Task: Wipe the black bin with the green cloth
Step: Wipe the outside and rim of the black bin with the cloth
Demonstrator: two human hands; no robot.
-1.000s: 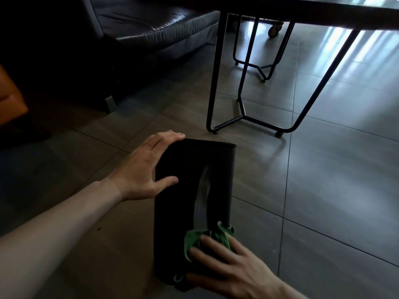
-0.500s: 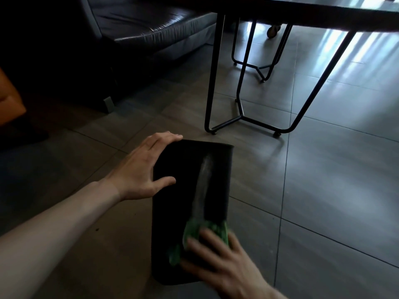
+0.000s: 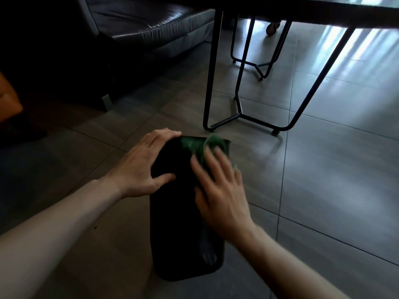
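The black bin (image 3: 179, 234) lies on its side on the tiled floor, its long side facing up. My left hand (image 3: 144, 167) rests on the bin's far left edge, fingers spread over the corner and thumb on the top face. My right hand (image 3: 220, 186) presses the green cloth (image 3: 203, 145) flat against the far end of the bin; the hand is blurred from motion. Most of the cloth is hidden under my fingers, with a bunch showing at the bin's far edge.
A table with black metal hairpin legs (image 3: 239, 113) stands just beyond the bin. A dark leather sofa (image 3: 138, 24) is at the back left, and an orange object (image 3: 8, 98) at the left edge. Grey floor tiles (image 3: 334, 180) extend to the right.
My right hand has swept the green cloth from the bin's near end up to its far end. My left hand has stayed on the bin's far left edge.
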